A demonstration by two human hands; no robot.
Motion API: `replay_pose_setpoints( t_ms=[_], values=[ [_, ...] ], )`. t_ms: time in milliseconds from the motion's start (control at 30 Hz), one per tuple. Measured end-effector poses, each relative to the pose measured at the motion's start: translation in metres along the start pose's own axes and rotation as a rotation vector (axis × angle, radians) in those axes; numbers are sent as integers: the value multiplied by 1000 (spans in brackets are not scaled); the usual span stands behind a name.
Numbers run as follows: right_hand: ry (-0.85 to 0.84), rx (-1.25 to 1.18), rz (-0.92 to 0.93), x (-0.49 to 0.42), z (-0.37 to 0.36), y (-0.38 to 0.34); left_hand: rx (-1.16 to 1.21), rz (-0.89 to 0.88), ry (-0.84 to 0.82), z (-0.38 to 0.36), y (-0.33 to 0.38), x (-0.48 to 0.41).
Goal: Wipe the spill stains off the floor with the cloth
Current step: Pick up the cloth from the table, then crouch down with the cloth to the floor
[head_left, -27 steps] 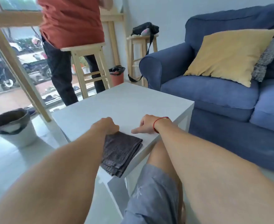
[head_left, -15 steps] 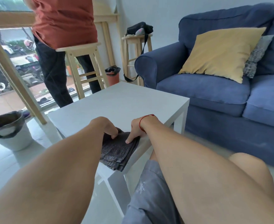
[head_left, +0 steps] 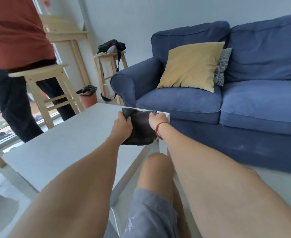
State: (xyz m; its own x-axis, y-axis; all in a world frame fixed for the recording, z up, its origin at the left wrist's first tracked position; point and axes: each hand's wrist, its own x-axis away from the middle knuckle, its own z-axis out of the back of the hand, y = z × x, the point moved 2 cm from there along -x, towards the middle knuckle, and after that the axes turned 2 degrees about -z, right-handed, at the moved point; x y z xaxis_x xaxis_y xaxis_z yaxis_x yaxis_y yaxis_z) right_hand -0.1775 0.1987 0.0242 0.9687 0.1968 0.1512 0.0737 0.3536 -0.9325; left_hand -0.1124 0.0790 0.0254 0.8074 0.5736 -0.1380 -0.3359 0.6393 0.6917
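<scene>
A dark grey folded cloth [head_left: 141, 127] is held up over the right edge of the white low table [head_left: 69, 143]. My left hand [head_left: 122, 125] grips the cloth's left side. My right hand [head_left: 156, 120], with a red string on the wrist, grips its upper right corner. The cloth's lower edge hangs just past the table edge. The floor [head_left: 270, 176] shows pale and glossy between the table and the sofa; I see no stains on it from here.
A blue sofa [head_left: 244, 103] with a yellow cushion [head_left: 191, 66] stands to the right. Another person in a red shirt [head_left: 12, 48] stands at the back left by a wooden stool [head_left: 45, 90]. A second stool with a black bag [head_left: 112, 47] and a small red bin [head_left: 88, 97] sit behind the table. My knee [head_left: 155, 170] is under my arms.
Both hands closed on the cloth and lifted it off the table's near corner. The view swung, so the table lies further left and the sofa closer.
</scene>
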Motion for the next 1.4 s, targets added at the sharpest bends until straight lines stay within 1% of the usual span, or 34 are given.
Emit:
replay_pose_setpoints(
  t_ms=[100,167,267,400,533,700,900,1000,1067,1167,1300,1333,1400],
  values=[
    [261,78,92,-8,45,9,115,-99,-43,-45,46,-6],
    [380,180,125,-14,77,25,148,-133,-96,-77,71,-8],
    [481,294,83,-29,125,57,201,-163,-201,-127,99,-8],
    [538,334,-48,-52,162,112,235,-160,-323,-204,112,-5],
    [485,342,-190,-81,170,174,208,-86,-423,-282,98,0],
    [438,344,-340,-128,159,252,133,21,-570,-370,63,-13],
    [357,364,-494,-186,137,346,-3,96,-664,-464,9,-37],
    [340,407,-558,-213,130,392,-42,126,-710,-509,-18,-46],
    [318,504,-583,-226,125,424,-156,172,-738,-534,-39,-51],
    [197,731,-531,-234,110,469,-381,172,-740,-559,-72,-63],
    [0,854,-303,-240,81,516,-494,-15,-648,-582,-114,-93],
    [-26,867,-247,-241,73,524,-521,-53,-641,-588,-124,-101],
    [-3,891,-164,-242,63,537,-603,-94,-658,-597,-143,-115]
  ],
)
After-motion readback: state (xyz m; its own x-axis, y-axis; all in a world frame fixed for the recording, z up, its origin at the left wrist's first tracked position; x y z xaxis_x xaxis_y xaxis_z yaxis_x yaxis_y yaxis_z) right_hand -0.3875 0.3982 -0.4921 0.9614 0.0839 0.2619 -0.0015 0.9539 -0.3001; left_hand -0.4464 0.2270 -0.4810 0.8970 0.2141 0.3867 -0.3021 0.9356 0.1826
